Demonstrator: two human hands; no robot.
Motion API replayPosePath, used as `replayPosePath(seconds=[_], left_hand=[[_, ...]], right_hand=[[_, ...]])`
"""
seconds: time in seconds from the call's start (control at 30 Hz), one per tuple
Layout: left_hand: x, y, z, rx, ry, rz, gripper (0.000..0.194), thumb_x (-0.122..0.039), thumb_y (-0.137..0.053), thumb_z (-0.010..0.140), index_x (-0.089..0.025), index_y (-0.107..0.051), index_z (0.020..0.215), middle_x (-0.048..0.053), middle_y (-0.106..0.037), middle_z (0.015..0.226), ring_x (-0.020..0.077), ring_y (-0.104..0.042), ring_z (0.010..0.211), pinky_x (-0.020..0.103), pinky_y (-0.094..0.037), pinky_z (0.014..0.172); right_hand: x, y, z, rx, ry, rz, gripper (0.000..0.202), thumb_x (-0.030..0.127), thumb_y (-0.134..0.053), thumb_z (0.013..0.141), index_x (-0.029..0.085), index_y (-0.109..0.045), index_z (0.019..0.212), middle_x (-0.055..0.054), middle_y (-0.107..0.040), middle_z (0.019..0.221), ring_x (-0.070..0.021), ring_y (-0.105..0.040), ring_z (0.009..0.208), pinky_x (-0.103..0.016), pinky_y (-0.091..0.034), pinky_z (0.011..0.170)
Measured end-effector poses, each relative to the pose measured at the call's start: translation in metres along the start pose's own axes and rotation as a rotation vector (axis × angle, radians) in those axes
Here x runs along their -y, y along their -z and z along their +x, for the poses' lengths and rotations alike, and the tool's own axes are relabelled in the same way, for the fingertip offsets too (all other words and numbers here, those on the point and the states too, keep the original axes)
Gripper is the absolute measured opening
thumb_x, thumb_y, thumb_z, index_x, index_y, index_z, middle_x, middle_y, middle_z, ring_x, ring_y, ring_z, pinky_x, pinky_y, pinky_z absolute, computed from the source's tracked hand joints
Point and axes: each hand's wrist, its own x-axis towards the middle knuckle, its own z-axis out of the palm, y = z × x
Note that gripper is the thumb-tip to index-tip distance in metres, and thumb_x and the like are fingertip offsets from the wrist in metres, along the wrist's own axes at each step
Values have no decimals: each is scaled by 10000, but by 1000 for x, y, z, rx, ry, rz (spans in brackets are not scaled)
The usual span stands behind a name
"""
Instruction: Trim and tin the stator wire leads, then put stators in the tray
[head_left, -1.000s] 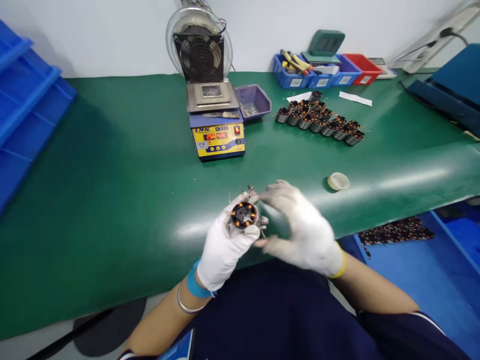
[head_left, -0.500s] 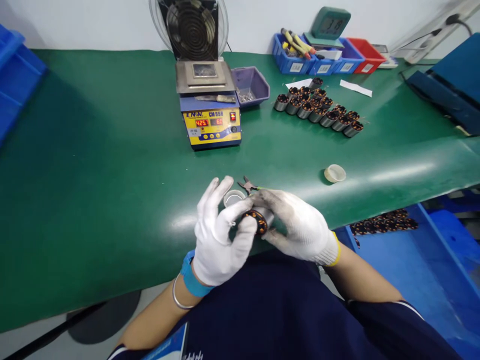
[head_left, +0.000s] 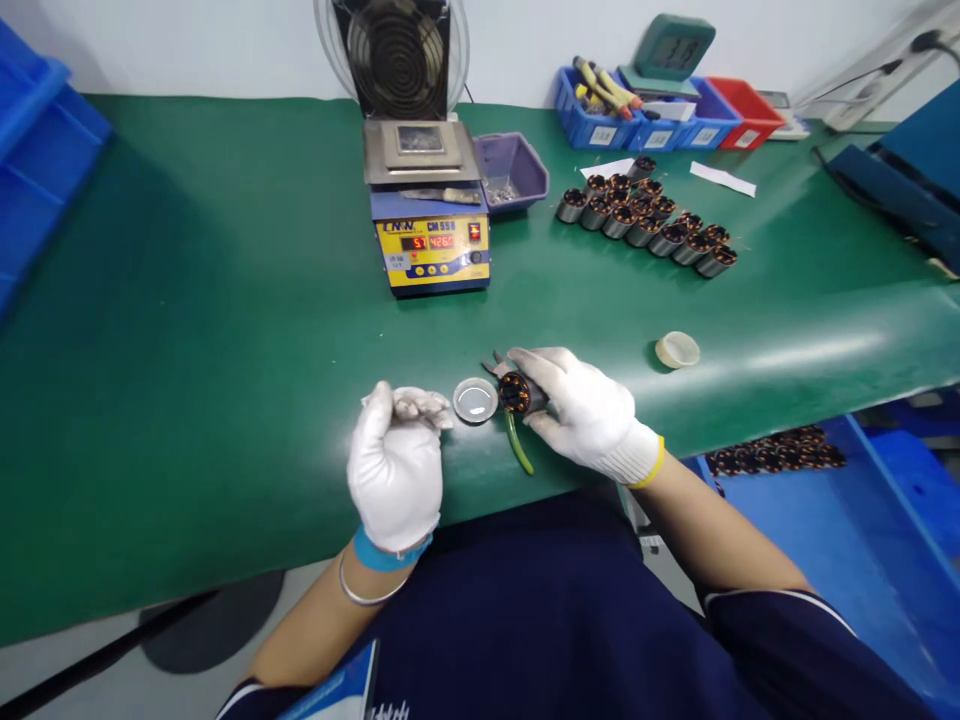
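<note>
My right hand (head_left: 581, 408), in a white glove, grips a dark round coil part (head_left: 517, 393) whose copper-coloured windings face left. The part is over green-handled pliers (head_left: 519, 445), whose jaws show just beyond it. Close to its left side sits a small round dish (head_left: 475, 400) with clear contents. My left hand (head_left: 401, 460), also gloved, is raised left of the dish, apart from the part. Its fingers curl over with the thumb up, and whether anything lies within them cannot be made out.
A yellow-fronted solder pot unit (head_left: 435, 250) stands behind the hands, beside a purple tray (head_left: 517, 170). Several similar coil parts (head_left: 645, 232) stand in rows at the back right. A small cup (head_left: 677, 350) sits nearer. Blue crates (head_left: 892, 520) flank the green table.
My left hand has let go of the coil part and drawn back left, its fingers curling. My right hand has moved the part slightly forward, and the pliers' green handle now shows.
</note>
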Motion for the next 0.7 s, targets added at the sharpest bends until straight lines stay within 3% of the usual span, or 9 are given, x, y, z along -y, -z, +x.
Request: replayPosePath(seconds=[0.23, 0.4, 0.57, 0.63, 0.7], left_hand=[[-2, 1, -3, 11, 0, 0, 376, -368, -758, 864, -176, -552, 614, 23, -604, 641, 163, -659, 660, 258, -521, 571], [-2, 0, -3, 13, -11, -10, 369, -358, -744, 880, -171, -563, 617, 24, -593, 653, 160, -649, 663, 261, -526, 579], [-3, 1, -3, -32, -3, -65, 300, -341, -780, 846, -174, -598, 676, 17, -585, 717, 161, -650, 728, 246, -527, 583], [-4, 1, -3, -44, 16, -97, 227, -316, -784, 837, -173, -639, 738, 29, -624, 804, 149, -637, 733, 238, -521, 572], [-5, 2, -4, -41, 12, -100, 166, -303, -754, 864, -181, -663, 799, 37, -653, 891, 131, -618, 720, 228, -515, 568]], right_hand=[[8, 3, 19, 217, 24, -101, 643, 185, -610, 842, 204, -547, 1481, -127, -634, 1383, -269, -675, 1084, -347, -563, 827], [7, 10, 22, 212, 17, -29, 572, 207, -645, 829, 211, -617, 1400, -114, -646, 1343, -276, -667, 1096, -377, -570, 859], [5, 14, 18, 12, 52, 9, 547, 186, -642, 789, 197, -659, 1335, -132, -636, 1302, -290, -620, 1140, -408, -567, 880], [9, 16, 23, 47, 67, -89, 443, 187, -595, 857, 212, -688, 1290, -136, -648, 1300, -295, -618, 1093, -414, -548, 847], [17, 17, 30, 187, 26, -178, 352, 221, -525, 956, 226, -700, 1262, -131, -677, 1253, -278, -623, 1015, -383, -521, 794]])
